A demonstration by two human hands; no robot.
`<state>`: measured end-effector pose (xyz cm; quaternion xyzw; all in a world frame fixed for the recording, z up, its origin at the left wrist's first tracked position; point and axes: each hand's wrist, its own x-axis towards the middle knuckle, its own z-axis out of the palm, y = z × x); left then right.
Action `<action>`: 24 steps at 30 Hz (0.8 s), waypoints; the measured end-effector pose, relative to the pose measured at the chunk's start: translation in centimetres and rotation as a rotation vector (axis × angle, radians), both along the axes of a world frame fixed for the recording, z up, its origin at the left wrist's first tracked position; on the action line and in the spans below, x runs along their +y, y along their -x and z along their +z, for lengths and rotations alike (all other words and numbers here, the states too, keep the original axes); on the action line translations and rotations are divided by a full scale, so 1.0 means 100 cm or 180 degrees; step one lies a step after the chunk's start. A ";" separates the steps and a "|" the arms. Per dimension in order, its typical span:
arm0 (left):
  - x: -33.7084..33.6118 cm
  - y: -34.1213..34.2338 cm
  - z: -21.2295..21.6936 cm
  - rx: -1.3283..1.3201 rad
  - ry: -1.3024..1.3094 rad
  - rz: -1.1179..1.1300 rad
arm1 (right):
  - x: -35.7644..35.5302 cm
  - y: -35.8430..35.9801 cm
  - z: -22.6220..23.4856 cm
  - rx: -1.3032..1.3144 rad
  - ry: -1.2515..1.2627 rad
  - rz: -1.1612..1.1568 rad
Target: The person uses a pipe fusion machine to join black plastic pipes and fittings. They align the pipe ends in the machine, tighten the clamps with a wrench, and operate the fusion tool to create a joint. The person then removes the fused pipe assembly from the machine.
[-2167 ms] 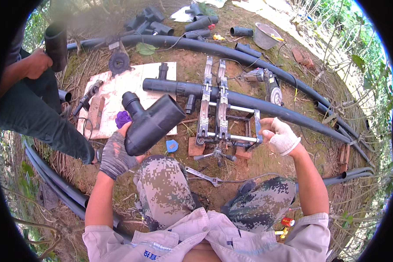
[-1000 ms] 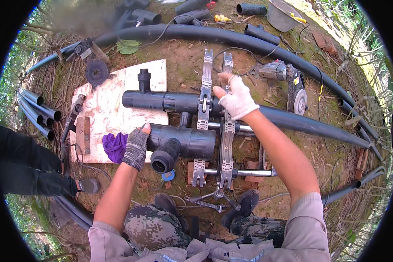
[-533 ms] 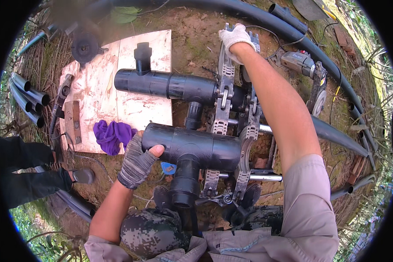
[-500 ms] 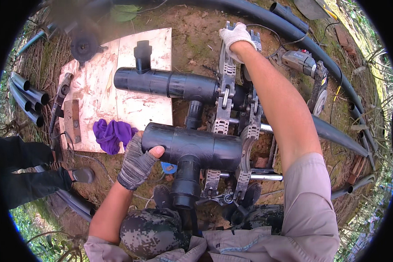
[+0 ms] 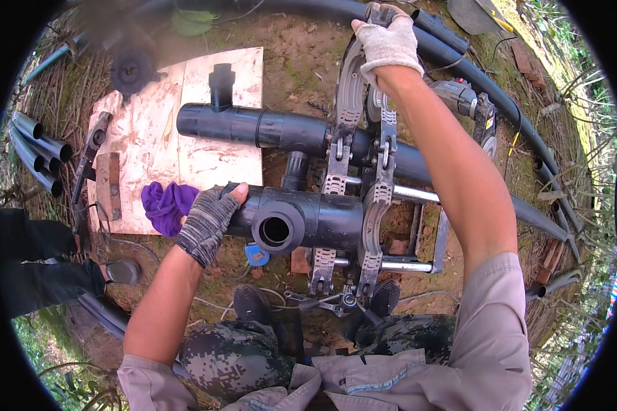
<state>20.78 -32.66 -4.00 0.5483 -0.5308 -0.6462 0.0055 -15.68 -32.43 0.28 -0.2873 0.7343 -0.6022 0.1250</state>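
1. Black plastic tee fitting (image 5: 295, 220) lies across the metal pipe clamp frame (image 5: 360, 171), its open branch facing me.
2. My gloved left hand (image 5: 208, 219) grips the fitting's left end, beside a purple rag (image 5: 166, 205).
3. My gloved right hand (image 5: 389, 41) grasps the frame's far end.
4. Another black pipe assembly (image 5: 260, 128) sits clamped just behind, over a pale board (image 5: 151, 144).

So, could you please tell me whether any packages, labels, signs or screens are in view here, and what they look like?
None that I can make out: no package, sign or screen.
Nearest thing: a small blue tag-like piece on the soil below the black pipe tee, too small to identify.
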 end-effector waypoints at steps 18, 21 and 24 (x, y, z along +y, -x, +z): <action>-0.004 -0.011 -0.024 0.0051 0.1148 -0.0392 | 0.178 -0.109 0.019 0.1705 0.1058 0.1128; -0.002 -0.021 -0.018 0.0170 0.1248 -0.0707 | 0.198 -0.123 0.015 0.1884 0.1095 0.1477; 0.005 -0.029 -0.015 0.0238 0.1266 -0.0725 | 0.215 -0.135 0.009 0.2125 0.0954 0.1649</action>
